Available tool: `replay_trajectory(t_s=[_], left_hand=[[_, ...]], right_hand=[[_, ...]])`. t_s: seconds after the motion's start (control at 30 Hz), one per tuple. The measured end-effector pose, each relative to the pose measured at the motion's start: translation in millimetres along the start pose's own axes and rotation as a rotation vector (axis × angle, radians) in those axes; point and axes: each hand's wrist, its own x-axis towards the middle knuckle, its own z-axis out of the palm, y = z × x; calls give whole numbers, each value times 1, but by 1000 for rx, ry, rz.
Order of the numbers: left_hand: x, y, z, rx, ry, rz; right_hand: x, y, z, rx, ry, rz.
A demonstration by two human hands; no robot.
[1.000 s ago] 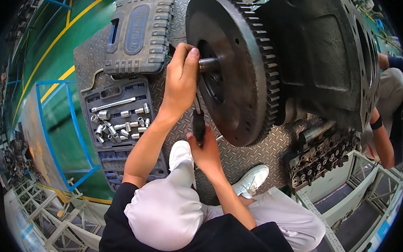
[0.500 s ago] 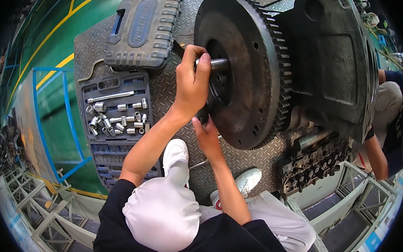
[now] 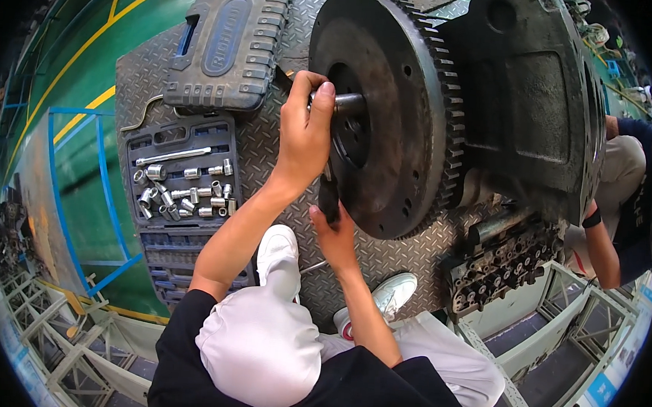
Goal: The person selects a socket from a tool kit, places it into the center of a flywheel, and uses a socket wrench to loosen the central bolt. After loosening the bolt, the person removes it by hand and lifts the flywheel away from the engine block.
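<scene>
Left-hand grip (image 3: pixel 306 124) wraps the head of a black-handled steel ratchet (image 3: pixel 329 196); right-hand grip (image 3: pixel 337 234) pinches its handle's lower end. From the head, a silver cylindrical socket (image 3: pixel 351 104) points into a dark, round, toothed metal flywheel (image 3: pixel 377 162), upright beside a black cast engine block (image 3: pixel 522 103). Near the grey diamond-plate platform's (image 3: pixel 431 251) left edge lies an open dark tray (image 3: pixel 196 130) of silver sockets (image 3: pixel 185 195).

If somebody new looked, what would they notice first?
Probably the big toothed wheel, dark, at upper centre. The left hand holds a metal tool at the wheel's middle, the right hand its black handle below. Shiny sockets in the open case at left gleam too.
</scene>
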Motion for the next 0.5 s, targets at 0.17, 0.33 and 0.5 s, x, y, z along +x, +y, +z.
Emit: replay_trajectory(t_s=[0.17,0.33,0.5], left_hand=[[0,0,-1,-2,-9,4],[-1,-1,-3,14,-8,-1],[-2,-3,-5,31,-23,-12]], right_hand=[[-4,2,-4,-129,55,-162],[5,0,-5,-51,29,-37],[15,11,-4,-70,2,-7]])
